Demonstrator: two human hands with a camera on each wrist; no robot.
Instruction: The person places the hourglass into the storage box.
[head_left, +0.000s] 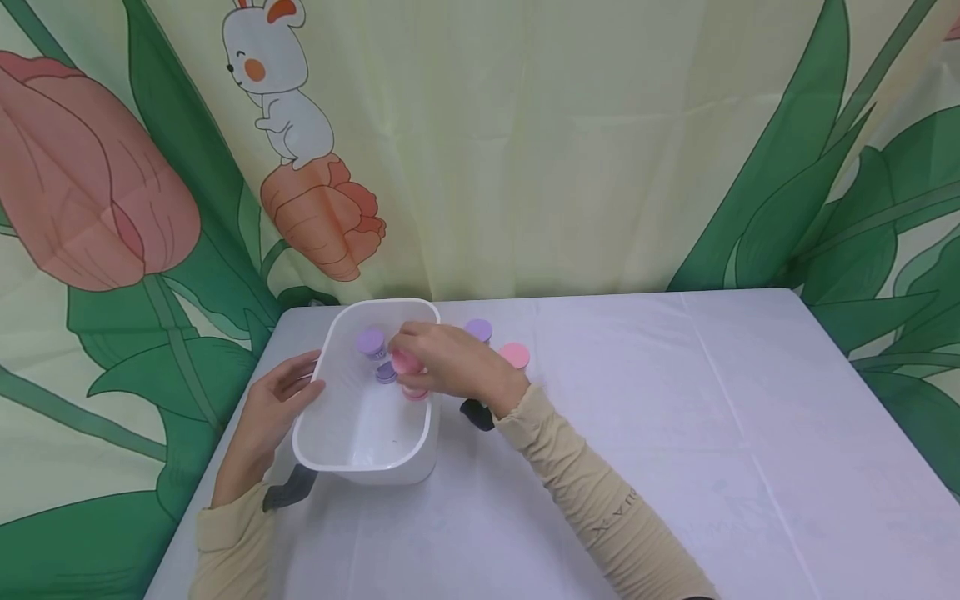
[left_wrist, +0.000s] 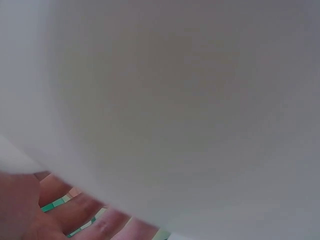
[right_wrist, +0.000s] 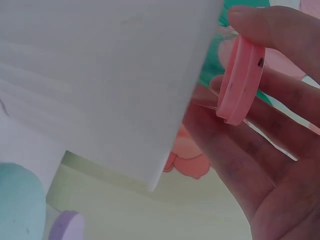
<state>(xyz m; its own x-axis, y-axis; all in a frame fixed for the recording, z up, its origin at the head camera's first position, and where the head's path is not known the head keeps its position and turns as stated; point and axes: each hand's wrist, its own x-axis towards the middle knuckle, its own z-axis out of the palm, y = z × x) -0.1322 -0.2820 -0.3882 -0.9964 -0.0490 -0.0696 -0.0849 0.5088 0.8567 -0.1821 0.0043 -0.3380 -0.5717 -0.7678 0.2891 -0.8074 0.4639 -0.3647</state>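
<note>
A white plastic tub (head_left: pixel 322 450) stands on the table at the left. My left hand (head_left: pixel 273 408) rests with straight fingers against its left rim; in the left wrist view the tub wall (left_wrist: pixel 175 100) fills the frame above my fingers (left_wrist: pixel 75 215). My right hand (head_left: pixel 442 362) reaches over the tub's right rim and pinches a pink-lidded small jar (head_left: pixel 405 364), its pink lid (right_wrist: pixel 240 80) held between thumb and fingers. Inside the tub sit a purple-lidded jar (head_left: pixel 370 342), a second purple one (head_left: pixel 386 372) and a pink one (head_left: pixel 415 392).
Just right of the tub stand a purple-lidded jar (head_left: pixel 477 330) and a pink-lidded jar (head_left: pixel 514 356). A white cloth covers the table (head_left: pixel 675 417). A leaf-and-tulip printed curtain (head_left: pixel 525 142) hangs right behind it.
</note>
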